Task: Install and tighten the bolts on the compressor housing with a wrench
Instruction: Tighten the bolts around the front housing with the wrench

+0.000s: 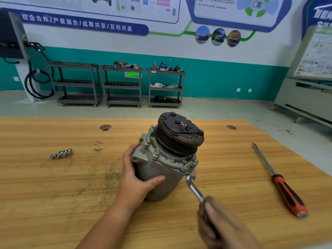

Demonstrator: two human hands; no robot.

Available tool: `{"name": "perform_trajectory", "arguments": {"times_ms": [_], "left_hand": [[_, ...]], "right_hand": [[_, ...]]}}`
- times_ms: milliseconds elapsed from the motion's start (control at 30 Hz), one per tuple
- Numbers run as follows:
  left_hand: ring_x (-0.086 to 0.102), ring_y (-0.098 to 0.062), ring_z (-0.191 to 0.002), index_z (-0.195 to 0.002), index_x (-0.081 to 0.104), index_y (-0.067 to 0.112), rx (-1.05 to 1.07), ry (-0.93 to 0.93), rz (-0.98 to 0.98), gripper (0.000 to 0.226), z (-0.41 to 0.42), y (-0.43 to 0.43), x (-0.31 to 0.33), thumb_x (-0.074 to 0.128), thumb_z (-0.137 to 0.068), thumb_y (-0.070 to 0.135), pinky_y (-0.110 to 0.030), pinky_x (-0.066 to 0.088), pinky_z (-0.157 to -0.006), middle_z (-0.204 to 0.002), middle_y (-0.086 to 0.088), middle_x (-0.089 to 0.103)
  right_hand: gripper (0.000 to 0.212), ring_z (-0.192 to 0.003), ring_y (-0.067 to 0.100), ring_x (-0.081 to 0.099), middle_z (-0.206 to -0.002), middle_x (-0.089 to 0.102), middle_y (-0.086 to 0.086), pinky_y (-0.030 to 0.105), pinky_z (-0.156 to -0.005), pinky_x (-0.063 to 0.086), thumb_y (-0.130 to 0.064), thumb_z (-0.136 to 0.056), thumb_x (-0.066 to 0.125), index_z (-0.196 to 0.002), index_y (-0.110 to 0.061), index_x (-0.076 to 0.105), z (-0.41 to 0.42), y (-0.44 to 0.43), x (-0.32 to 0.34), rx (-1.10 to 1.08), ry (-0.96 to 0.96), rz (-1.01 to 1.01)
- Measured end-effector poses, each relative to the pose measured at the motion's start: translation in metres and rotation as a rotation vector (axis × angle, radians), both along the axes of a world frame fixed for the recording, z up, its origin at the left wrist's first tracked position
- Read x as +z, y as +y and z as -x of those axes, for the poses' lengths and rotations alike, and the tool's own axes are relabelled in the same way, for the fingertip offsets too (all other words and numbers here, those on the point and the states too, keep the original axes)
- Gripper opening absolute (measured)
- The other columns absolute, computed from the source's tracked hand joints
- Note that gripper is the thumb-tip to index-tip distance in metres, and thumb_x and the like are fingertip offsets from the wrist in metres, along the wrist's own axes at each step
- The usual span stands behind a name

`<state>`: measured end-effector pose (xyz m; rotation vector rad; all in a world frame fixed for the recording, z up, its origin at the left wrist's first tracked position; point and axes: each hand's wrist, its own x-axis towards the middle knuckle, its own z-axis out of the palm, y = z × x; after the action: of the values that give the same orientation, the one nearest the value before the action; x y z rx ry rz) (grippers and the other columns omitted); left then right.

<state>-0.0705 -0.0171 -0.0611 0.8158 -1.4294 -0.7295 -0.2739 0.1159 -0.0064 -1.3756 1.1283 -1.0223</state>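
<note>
We are standing the compressor housing [161, 180] near the middle of the wooden workbench [53, 194], tilted slightly, with its dark pulley [179, 133] facing up and away from us. Our left hand [133, 177] is gripping the grey body from the left, thumb lying across the front and fingers curling behind the flange. Our right hand [215, 218], blurred at the lower edge, is wrapping its fingers round the handle of the wrench [195, 188], whose head is reaching up to the flange's lower right edge, just under one of the bolts [186, 165]; we cannot tell whether it is seated on a bolt. An orange-handled screwdriver [283, 187] is lying well apart on the right, and a small heap of metal pieces [62, 153] is resting on the left.
</note>
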Motion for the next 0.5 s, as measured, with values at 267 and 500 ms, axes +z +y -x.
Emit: {"name": "perform_trajectory", "arguments": {"times_ms": [267, 500], "left_hand": [[0.052, 0.012, -0.112, -0.118, 0.036, 0.068, -0.003, 0.012, -0.043, 0.09, 0.002, 0.004, 0.008, 0.084, -0.046, 0.044, -0.005, 0.044, -0.081, -0.118, 0.041, 0.051], [0.051, 0.014, -0.11, -0.116, 0.034, 0.071, -0.008, 0.005, -0.076, 0.091, 0.001, 0.007, 0.012, 0.084, -0.044, 0.048, -0.005, 0.046, -0.08, -0.115, 0.043, 0.05]], "right_hand": [[0.035, -0.06, 0.007, 0.045, -0.064, 0.05, -0.013, 0.025, -0.059, 0.038, -0.058, -0.082, 0.031, -0.088, -0.038, 0.058, 0.071, -0.085, 0.078, 0.267, 0.996, 0.399], [0.026, -0.064, 0.003, 0.043, -0.069, 0.048, -0.007, 0.017, -0.059, 0.035, -0.055, -0.084, 0.033, -0.085, -0.042, 0.055, 0.056, -0.125, 0.101, 0.487, 1.099, 0.427]]}}
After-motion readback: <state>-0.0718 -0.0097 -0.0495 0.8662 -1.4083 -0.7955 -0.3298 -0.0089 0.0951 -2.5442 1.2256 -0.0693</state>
